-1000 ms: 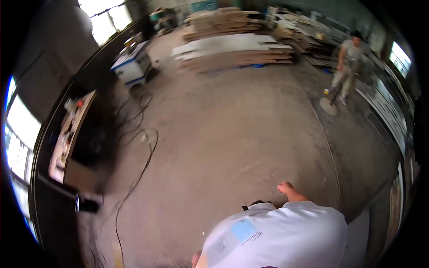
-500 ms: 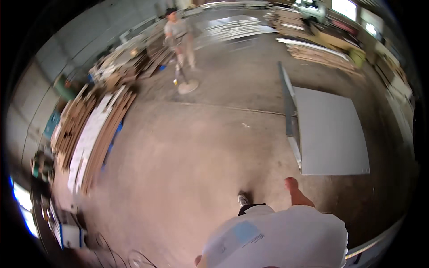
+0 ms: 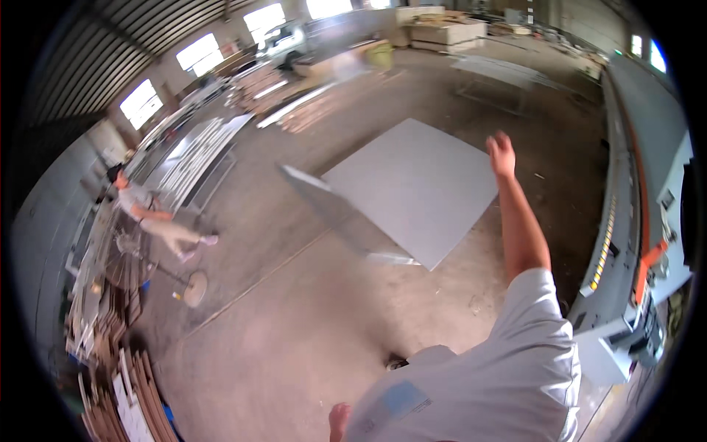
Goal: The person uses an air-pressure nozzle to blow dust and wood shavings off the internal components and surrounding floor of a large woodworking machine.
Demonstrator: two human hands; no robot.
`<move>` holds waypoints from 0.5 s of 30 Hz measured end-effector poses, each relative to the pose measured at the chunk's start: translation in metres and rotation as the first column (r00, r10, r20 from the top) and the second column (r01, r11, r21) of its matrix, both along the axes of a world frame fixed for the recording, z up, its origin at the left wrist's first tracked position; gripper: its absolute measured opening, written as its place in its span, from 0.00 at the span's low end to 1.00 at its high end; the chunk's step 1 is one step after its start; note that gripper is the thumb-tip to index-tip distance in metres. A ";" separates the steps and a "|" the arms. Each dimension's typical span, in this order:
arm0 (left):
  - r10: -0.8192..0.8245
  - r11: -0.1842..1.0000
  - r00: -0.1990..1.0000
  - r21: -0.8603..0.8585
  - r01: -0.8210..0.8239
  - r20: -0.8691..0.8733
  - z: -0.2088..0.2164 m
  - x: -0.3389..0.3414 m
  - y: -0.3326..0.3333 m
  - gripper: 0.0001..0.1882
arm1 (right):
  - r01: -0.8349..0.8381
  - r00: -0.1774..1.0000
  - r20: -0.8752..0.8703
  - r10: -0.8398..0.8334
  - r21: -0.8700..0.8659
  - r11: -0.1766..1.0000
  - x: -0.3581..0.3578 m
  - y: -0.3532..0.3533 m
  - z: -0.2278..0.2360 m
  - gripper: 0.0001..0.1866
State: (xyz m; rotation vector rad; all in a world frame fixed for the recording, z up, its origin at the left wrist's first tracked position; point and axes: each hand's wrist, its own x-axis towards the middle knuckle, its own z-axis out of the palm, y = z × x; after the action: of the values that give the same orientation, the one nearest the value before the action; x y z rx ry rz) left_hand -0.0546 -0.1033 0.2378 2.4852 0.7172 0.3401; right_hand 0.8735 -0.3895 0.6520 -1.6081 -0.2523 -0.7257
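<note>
My right arm stretches forward, and my right hand [image 3: 501, 153] is raised by the far right corner of a large flat grey sheet [image 3: 412, 188]. Its fingers are apart from the thumb, with nothing seen in them. Whether it touches the sheet cannot be told. The sheet lies raised off the floor, with a narrow upright panel [image 3: 308, 179] along its left side. My left hand [image 3: 339, 418] hangs low beside my grey shirt. It is partly out of the picture, and its fingers are too blurred to read.
A long grey machine [image 3: 615, 221] with an orange part runs along the right. At the left, a person [image 3: 151, 210] is by a pedestal fan [image 3: 195, 289]. Stacked boards [image 3: 129, 398] lie at the lower left; a low table [image 3: 501, 72] stands farther back.
The view has swung right, bringing the machine into sight and shifting the sheet and the person leftward. My right arm has risen from low by my body to stretch forward.
</note>
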 end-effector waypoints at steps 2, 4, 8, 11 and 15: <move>0.070 0.954 0.962 -0.266 -0.142 -0.264 -0.002 -0.014 -0.009 0.16 | 0.036 0.999 0.027 -0.035 -0.018 0.999 -0.022 -0.005 0.080 0.29; -0.059 0.900 0.918 -0.420 -0.122 -0.392 0.011 -0.011 -0.018 0.20 | 0.136 0.989 -0.058 -0.138 -0.046 0.990 -0.040 -0.061 0.146 0.37; -0.192 0.824 0.881 -0.559 -0.094 -0.432 0.020 0.012 -0.038 0.20 | 0.392 0.912 -0.054 -0.407 -0.182 0.902 -0.070 -0.175 0.207 0.37; -0.283 0.797 0.859 -0.603 -0.037 -0.427 0.013 0.032 -0.052 0.20 | 0.454 0.888 0.189 -0.420 -0.205 0.867 -0.097 -0.240 0.178 0.36; -0.332 0.775 0.828 -0.631 -0.032 -0.451 0.010 0.060 -0.070 0.20 | -0.144 0.958 -0.284 0.033 -0.381 0.913 -0.171 -0.235 -0.007 0.11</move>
State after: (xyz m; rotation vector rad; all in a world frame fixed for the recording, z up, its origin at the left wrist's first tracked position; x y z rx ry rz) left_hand 0.0052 -0.1731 0.2475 1.9560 0.6777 -0.6202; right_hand 0.7025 -0.6241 0.6453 -2.0493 -0.2832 -0.3858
